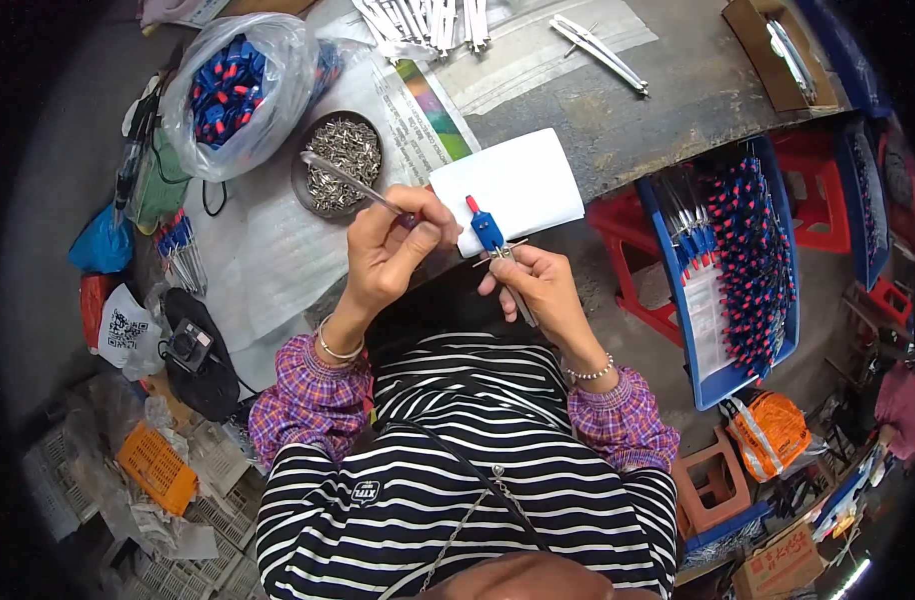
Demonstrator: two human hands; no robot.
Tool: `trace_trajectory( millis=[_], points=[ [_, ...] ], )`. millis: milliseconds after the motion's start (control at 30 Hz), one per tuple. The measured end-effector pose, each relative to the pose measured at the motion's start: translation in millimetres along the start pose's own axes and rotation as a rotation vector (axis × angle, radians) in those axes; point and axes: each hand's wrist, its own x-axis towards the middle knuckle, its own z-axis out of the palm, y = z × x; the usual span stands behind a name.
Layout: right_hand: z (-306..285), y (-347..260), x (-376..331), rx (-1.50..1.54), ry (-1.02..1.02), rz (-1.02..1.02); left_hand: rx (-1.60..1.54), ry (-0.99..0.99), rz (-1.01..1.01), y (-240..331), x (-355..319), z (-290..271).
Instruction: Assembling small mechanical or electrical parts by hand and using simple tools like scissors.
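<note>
My left hand (pixel 393 245) is closed, pinching a slim grey stick-like tool (pixel 350 180) near its dark red end; the tool slants up over a bowl. My right hand (pixel 540 290) grips the metal shank of a blue plastic-and-metal piece (pixel 488 232) with a red tip. Thin metal prongs stick out sideways where the blue part meets the shank. Behind this piece lies a white sheet of paper (pixel 538 180), at the table's near edge. The round dark bowl (pixel 304 190) holds many small metal fasteners. My two hands are apart.
Left of the bowl sits a clear plastic bag (pixel 288 75) of blue-and-red parts. White metal strips (pixel 433 22) lie at the back. On the right, a blue tray (pixel 694 350) of blue-and-red pieces rests by red stools (pixel 618 250). A cardboard box (pixel 768 60) stands far right.
</note>
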Motion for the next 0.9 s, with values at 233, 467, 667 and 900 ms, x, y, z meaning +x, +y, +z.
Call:
trace_trajectory(
  millis=[233,467,667,900],
  points=[
    [1.3,0.4,-3.0,-0.044,0.002,-0.007,0.052,0.066,-0.142,6.5,-18.5,-9.0],
    [3.1,-7.6,-4.2,-0.081,0.012,-0.048,-0.031,0.037,-0.106,3.9,-14.2,-11.4],
    [10.7,-9.9,-17.8,-0.114,0.02,-0.024,0.155,-0.082,-0.117,4.7,-12.6,-12.3],
    [21.6,-16.7,-33.0,-0.081,0.025,0.009,0.163,-0.006,-0.175,7.2,-6.8,-3.8]
  ],
)
